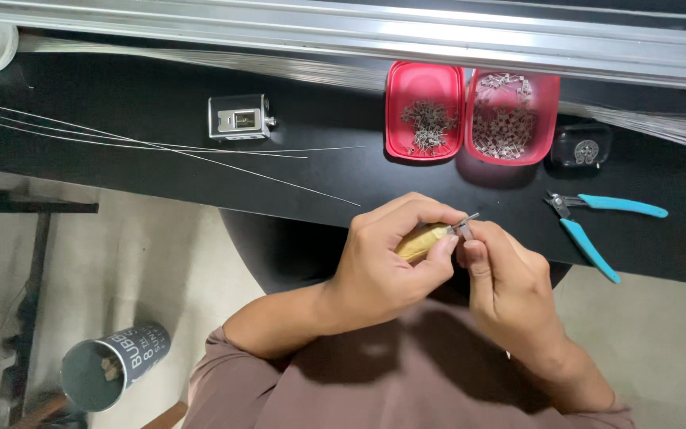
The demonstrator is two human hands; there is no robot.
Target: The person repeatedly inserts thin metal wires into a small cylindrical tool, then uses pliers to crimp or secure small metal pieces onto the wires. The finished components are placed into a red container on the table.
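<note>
We grip a wooden-handled tool (421,241) in our closed left hand (383,266), its long axis pointing right. Our right hand (506,282) pinches a small metal piece (465,226) touching its tip, above the table (160,179) edge.

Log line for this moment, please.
left hand: grips wooden-handled tool | right hand: pinches small metal part at tool tip | blue cutters: idle on table

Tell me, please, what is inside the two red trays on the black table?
Both red trays hold many small metal parts, piled loosely. The parts cover most of each bottom, so anything lying beneath them cannot be seen.
</note>
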